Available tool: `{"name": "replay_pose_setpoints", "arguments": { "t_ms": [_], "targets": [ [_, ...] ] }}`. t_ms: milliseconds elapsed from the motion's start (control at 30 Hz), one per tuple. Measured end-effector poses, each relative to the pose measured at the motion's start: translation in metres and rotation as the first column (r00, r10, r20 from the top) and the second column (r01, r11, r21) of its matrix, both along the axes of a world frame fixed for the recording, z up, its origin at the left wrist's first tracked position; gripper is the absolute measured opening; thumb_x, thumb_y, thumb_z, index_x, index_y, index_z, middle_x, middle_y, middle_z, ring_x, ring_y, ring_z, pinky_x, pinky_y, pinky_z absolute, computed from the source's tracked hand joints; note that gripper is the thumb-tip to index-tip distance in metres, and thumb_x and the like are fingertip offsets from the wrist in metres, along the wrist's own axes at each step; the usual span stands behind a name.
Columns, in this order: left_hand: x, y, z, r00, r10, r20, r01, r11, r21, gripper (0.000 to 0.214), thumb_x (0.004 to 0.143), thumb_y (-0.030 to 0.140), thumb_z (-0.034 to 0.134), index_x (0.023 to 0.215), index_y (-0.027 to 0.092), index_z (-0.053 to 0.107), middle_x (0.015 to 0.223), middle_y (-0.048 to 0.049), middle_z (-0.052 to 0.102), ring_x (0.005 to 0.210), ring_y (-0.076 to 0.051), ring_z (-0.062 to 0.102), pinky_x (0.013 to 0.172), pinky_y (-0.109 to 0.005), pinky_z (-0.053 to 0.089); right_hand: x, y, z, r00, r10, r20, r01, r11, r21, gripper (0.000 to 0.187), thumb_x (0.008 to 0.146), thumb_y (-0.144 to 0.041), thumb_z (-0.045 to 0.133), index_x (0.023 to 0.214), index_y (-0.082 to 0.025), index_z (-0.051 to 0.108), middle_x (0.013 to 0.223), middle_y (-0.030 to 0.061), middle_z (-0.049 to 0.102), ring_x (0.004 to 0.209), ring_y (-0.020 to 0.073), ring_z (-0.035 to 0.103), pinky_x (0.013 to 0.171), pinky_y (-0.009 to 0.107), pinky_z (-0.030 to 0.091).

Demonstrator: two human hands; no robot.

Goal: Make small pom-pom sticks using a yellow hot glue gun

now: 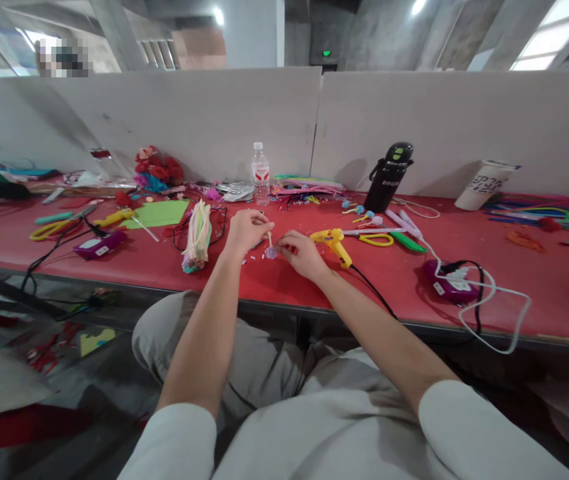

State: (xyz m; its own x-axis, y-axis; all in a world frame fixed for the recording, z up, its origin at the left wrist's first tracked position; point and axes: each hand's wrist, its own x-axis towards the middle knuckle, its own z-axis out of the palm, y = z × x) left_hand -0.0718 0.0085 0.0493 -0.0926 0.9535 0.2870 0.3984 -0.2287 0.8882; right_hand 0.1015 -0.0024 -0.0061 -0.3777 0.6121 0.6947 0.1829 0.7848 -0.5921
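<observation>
Left grip (247, 230) pinches a thin stick (269, 239), right grip (304, 255) a lilac tuft (271, 253), near the tabletop's (389, 280) front edge. Capped water bottle (261, 173) and shut black flask (388, 177) stand at the back edge, and a yellow glue gun (334, 243) lies just beside the right grip.

White sleeves (177, 440), light grey trousers (259, 373)

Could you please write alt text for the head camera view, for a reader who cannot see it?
A seated person's left hand and right hand pinch a small stick over a red table. A yellow glue gun lies right of the hands, a bundle of pipe cleaners to their left; a water bottle and black flask stand behind.
</observation>
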Motion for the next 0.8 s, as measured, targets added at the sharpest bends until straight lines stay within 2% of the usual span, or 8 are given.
{"name": "replay_pose_setpoints", "arguments": {
  "t_ms": [367, 467, 567, 633, 700, 767, 800],
  "targets": [
    [0.0003, 0.0004, -0.0011, 0.997, 0.064, 0.047, -0.065, 0.998, 0.001, 0.025, 0.062, 0.032, 0.082, 0.070, 0.015, 0.066, 0.064, -0.0042, 0.066, 0.058, -0.020, 0.068, 0.055, -0.032, 0.059, 0.0002, -0.0045, -0.0026, 0.996, 0.012, 0.086, -0.022, 0.994, 0.106, 0.020, 0.092, -0.018, 0.051, 0.095, -0.021, 0.070, 0.097, 0.0081, 0.064, 0.096, 0.0194, 0.059, 0.089, 0.034, 0.047],
    [-0.0022, 0.0037, -0.0031, 0.995, 0.079, 0.063, -0.080, 0.997, 0.020, 0.023, 0.064, 0.031, 0.080, 0.072, 0.015, 0.066, 0.064, -0.0037, 0.067, 0.057, -0.020, 0.068, 0.054, -0.031, 0.059, 0.0004, -0.0059, -0.0015, 1.000, 0.010, 0.016, -0.010, 1.000, 0.005, 0.016, 0.088, -0.021, 0.055, 0.093, -0.020, 0.070, 0.098, 0.0080, 0.065, 0.091, 0.0186, 0.061, 0.085, 0.033, 0.049],
    [-0.0032, 0.0051, -0.0023, 0.994, 0.075, 0.074, -0.080, 0.995, 0.061, 0.022, 0.067, 0.033, 0.078, 0.074, 0.016, 0.066, 0.064, -0.0034, 0.067, 0.057, -0.019, 0.068, 0.053, -0.030, 0.058, -0.0007, -0.0027, -0.0026, 0.992, -0.049, -0.119, 0.020, 0.972, -0.235, 0.011, 0.083, -0.024, 0.058, 0.090, -0.020, 0.067, 0.092, 0.0059, 0.067, 0.084, 0.0170, 0.063, 0.077, 0.031, 0.051],
    [-0.0024, 0.0044, -0.0004, 0.996, 0.072, 0.062, -0.078, 0.991, 0.110, 0.023, 0.068, 0.034, 0.078, 0.075, 0.016, 0.066, 0.065, -0.0034, 0.067, 0.056, -0.019, 0.068, 0.052, -0.029, 0.057, -0.0026, 0.0003, -0.0032, 0.968, -0.083, -0.237, -0.037, 0.886, -0.462, 0.008, 0.081, -0.026, 0.060, 0.083, -0.020, 0.063, 0.082, 0.0031, 0.068, 0.077, 0.0158, 0.064, 0.073, 0.030, 0.052],
    [-0.0008, 0.0028, 0.0017, 0.997, 0.073, 0.035, -0.078, 0.984, 0.162, 0.023, 0.069, 0.036, 0.077, 0.076, 0.017, 0.066, 0.066, -0.0035, 0.068, 0.056, -0.018, 0.067, 0.052, -0.028, 0.056, -0.0049, 0.0018, -0.0023, 0.933, -0.093, -0.349, -0.175, 0.729, -0.661, 0.010, 0.079, -0.028, 0.062, 0.076, -0.020, 0.058, 0.073, 0.0009, 0.067, 0.069, 0.0146, 0.064, 0.070, 0.030, 0.054],
    [0.0011, 0.0009, 0.0034, 0.997, 0.077, 0.009, -0.078, 0.977, 0.201, 0.023, 0.070, 0.037, 0.076, 0.077, 0.017, 0.067, 0.068, -0.0034, 0.068, 0.055, -0.017, 0.066, 0.052, -0.027, 0.055, -0.0068, 0.0013, -0.0002, 0.896, -0.105, -0.431, -0.299, 0.575, -0.762, 0.014, 0.077, -0.029, 0.066, 0.073, -0.020, 0.055, 0.068, 0.0006, 0.067, 0.066, 0.0142, 0.066, 0.070, 0.030, 0.055],
    [0.0021, 0.0001, 0.0041, 0.997, 0.075, -0.005, -0.072, 0.974, 0.216, 0.023, 0.071, 0.037, 0.075, 0.079, 0.018, 0.067, 0.069, -0.0033, 0.069, 0.056, -0.017, 0.066, 0.053, -0.027, 0.054, -0.0076, 0.0007, 0.0008, 0.882, -0.110, -0.457, -0.340, 0.524, -0.781, 0.016, 0.076, -0.028, 0.068, 0.073, -0.019, 0.055, 0.068, 0.0012, 0.067, 0.066, 0.0144, 0.067, 0.070, 0.030, 0.056]
  ]
}}
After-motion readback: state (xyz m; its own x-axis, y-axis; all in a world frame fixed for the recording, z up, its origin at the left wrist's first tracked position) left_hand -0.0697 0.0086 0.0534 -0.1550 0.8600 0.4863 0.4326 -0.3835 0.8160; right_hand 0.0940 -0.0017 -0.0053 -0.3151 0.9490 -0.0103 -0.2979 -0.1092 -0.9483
